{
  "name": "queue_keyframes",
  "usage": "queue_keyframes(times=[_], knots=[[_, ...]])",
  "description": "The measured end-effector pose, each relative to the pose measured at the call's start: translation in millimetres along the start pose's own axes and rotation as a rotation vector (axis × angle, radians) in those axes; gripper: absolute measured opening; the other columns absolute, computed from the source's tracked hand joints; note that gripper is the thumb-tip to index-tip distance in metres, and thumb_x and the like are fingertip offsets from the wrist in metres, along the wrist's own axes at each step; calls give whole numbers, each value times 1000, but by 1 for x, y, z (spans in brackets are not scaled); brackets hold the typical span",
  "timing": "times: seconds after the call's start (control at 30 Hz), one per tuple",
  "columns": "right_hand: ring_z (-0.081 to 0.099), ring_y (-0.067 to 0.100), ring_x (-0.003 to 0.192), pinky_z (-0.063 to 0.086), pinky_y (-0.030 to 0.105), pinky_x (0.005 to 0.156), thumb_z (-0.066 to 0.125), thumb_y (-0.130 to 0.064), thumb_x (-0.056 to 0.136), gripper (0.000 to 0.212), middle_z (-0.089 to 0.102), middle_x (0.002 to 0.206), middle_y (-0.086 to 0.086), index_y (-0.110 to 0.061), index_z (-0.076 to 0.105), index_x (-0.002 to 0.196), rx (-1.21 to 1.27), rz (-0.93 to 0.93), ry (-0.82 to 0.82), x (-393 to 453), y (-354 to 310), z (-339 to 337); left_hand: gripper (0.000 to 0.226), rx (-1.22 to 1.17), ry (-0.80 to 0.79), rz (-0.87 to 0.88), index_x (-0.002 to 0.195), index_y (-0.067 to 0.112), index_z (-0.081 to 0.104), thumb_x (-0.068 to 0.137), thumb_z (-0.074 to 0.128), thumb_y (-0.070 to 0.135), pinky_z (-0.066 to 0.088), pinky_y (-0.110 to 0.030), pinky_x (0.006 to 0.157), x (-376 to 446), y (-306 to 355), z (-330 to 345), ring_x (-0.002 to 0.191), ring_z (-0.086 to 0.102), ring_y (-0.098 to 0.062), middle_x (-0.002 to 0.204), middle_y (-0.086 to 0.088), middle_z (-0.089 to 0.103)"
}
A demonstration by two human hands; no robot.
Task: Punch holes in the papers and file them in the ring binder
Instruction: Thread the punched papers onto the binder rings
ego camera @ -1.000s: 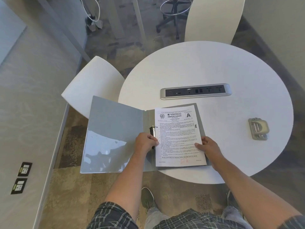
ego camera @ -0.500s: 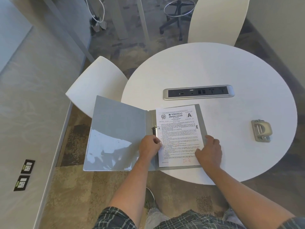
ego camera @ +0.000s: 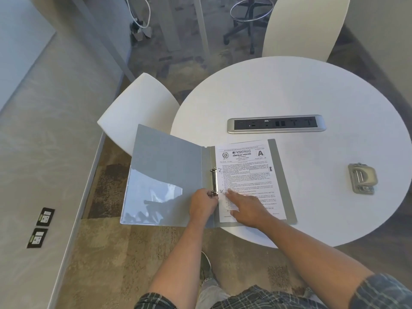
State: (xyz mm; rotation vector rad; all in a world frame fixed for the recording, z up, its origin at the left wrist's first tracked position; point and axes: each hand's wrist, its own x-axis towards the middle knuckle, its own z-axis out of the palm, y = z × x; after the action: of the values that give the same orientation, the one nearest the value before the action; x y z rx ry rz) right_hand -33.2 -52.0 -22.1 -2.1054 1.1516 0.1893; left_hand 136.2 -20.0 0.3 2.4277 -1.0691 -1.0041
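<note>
At the surface's near edge, the left hand (ego camera: 203, 206) pinches the ring mechanism (ego camera: 214, 182) while the right hand (ego camera: 246, 207), fingers loose, should press the paper (ego camera: 247, 175) flat until both holes seat.

The grey plastic ring binder (ego camera: 169, 175) is showing a glossy clear sleeve, its metal rings (ego camera: 214, 181) gleaming. The matt white table (ego camera: 312, 90) is carrying printed paper (ego camera: 247, 175) and a dull metal hole punch (ego camera: 362, 181).

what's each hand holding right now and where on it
Left hand pinches the binder's ring mechanism at its lower end. Right hand holds nothing, lying flat on the paper.
</note>
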Motion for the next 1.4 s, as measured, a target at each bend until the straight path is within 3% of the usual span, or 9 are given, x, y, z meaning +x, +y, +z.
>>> queue_keyframes(times=[0.1,0.23,0.37,0.47,0.77,1.0,1.2,1.3,1.4], knots=[[22,14,153,11,39,124,56,-29,100,76,10,169,-10,-30,12,162,-33,-9,-21,-2,-1,5,9,-33,-17,4,80,19,70,89,70,21,54,-30,69,-2,-1,0,72,63,-15,74,5,68],[22,11,153,12,45,122,54,-30,100,80,10,169,-10,-33,4,162,-78,18,-12,-2,-8,2,13,-66,-33,18,81,8,71,89,70,20,47,-27,64,0,-4,-1,67,57,-15,73,1,65],[18,14,154,14,48,119,52,-32,99,82,11,170,-7,-30,0,162,-155,37,-9,-1,-15,2,9,-105,-61,18,88,10,70,89,72,19,56,-35,79,2,-6,-3,81,64,-18,89,-6,73],[16,16,154,14,50,117,54,-35,98,85,11,170,-7,-33,-1,162,-61,69,-31,0,-20,0,9,-116,-83,36,91,18,68,87,76,22,60,-39,89,6,-8,-7,91,71,-22,91,-3,73],[-2,7,155,5,53,122,61,-31,92,97,-7,169,-12,-43,-9,159,84,116,-195,6,-22,-3,9,-196,-111,19,86,22,65,86,74,18,60,-44,89,5,-8,-9,91,75,-28,92,-8,76],[-8,15,156,2,59,123,60,-30,93,99,-12,170,-3,-43,-14,158,89,124,-256,13,-28,-4,15,-183,-128,17,89,18,69,86,68,3,59,-41,88,5,-4,-10,96,72,-27,87,-4,72],[-7,15,156,2,56,124,62,-43,93,100,-13,169,-5,-44,-14,158,99,102,-255,11,-22,-5,12,-101,-104,-66,87,2,72,79,63,1,59,-37,71,15,7,-12,86,73,-29,88,-16,76],[-1,11,156,6,50,123,64,-48,91,103,-8,170,-8,-43,-14,158,76,99,-227,8,-16,-4,15,-43,34,-55,87,5,71,87,56,9,49,-29,59,21,20,-13,72,63,-22,84,-10,73],[6,10,156,5,43,123,66,-48,90,105,0,170,-8,-41,-13,159,115,103,-209,4,-10,-6,21,-5,109,-58,73,13,66,91,67,25,45,-27,53,27,28,-9,66,62,-22,72,0,68]])
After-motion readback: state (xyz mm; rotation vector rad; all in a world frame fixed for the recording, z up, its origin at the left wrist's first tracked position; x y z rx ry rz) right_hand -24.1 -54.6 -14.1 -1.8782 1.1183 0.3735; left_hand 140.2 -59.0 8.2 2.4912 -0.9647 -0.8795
